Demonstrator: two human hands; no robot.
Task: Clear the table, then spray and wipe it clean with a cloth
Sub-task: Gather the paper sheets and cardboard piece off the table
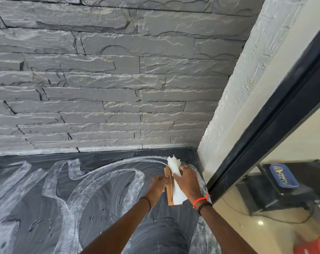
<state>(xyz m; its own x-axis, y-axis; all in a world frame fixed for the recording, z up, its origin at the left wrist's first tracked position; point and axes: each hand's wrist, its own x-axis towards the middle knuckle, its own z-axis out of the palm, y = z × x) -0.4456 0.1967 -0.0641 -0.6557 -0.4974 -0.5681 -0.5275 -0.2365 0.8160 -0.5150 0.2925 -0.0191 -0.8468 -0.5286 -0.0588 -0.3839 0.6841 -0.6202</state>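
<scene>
Nearest the camera, a brown paper piece (169, 187) is pinched by the left hand (158, 186), while a white cloth (174, 180) is gripped by the curled fingers of the right hand (187, 182), both held just above the dark table (100, 208). Looks like the cloth's being readied mid-wipe; smeared white streaks (71, 189) are left everywhere, so broad passes toward the stone wall (100, 79) are called for next.

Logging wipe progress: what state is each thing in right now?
Table: dark top smeared with white streaks, not wiped clean.
White cloth: bunched, gripped in the right hand.
Brown sheet: upright beside the cloth, pinched by the left hand.
Blue tray: holds pale items, too small to identify.
</scene>
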